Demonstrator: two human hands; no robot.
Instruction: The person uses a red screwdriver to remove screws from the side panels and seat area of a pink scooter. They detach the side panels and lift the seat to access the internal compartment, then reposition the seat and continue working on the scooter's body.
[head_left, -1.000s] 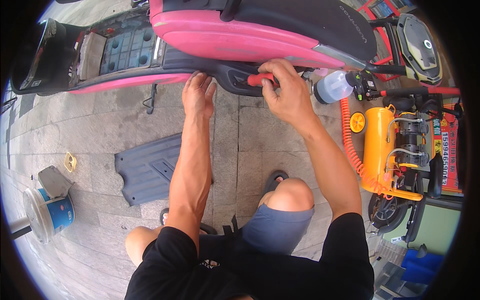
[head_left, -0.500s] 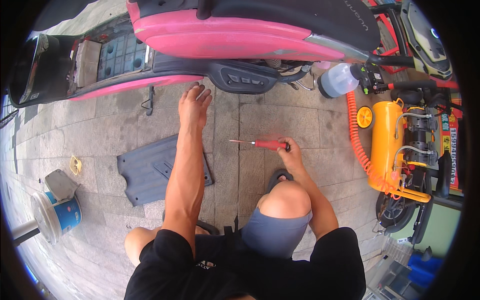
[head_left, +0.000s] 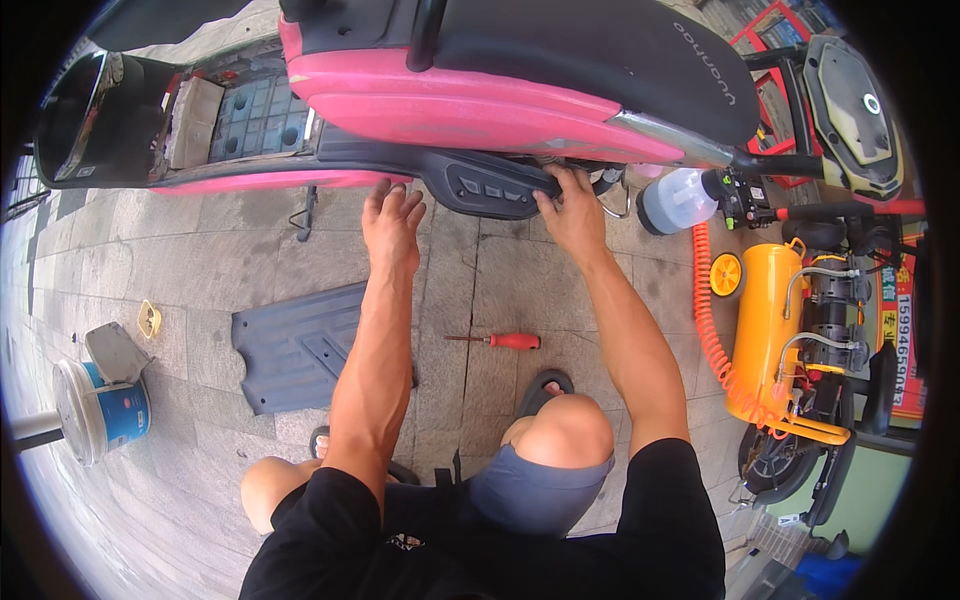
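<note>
A pink and black electric scooter (head_left: 450, 100) stretches across the far side. My left hand (head_left: 392, 228) reaches up to the lower edge of its pink side strip (head_left: 280, 182), fingers slightly spread and fingertips at the edge. My right hand (head_left: 575, 212) has thumb and fingers around the right end of the black plastic side cover (head_left: 485, 192), which sits tilted below the pink body panel. On the paving between my forearms lies a screwdriver (head_left: 512, 341) with a red handle, its shaft pointing left. The grey ridged floor mat (head_left: 290, 350) lies partly behind my left forearm.
At right stand a yellow air compressor (head_left: 757, 330) with a coiled orange hose (head_left: 712, 320) and a clear spray bottle (head_left: 678, 200). A bucket (head_left: 125, 410) and a small yellow tray (head_left: 149, 319) are at left. The scooter's open battery bay (head_left: 258, 122) shows at far left.
My right hand has put the screwdriver down on the paving and moved up to the black side cover's right end. That cover now tilts lower. My left hand stays near the pink strip.
</note>
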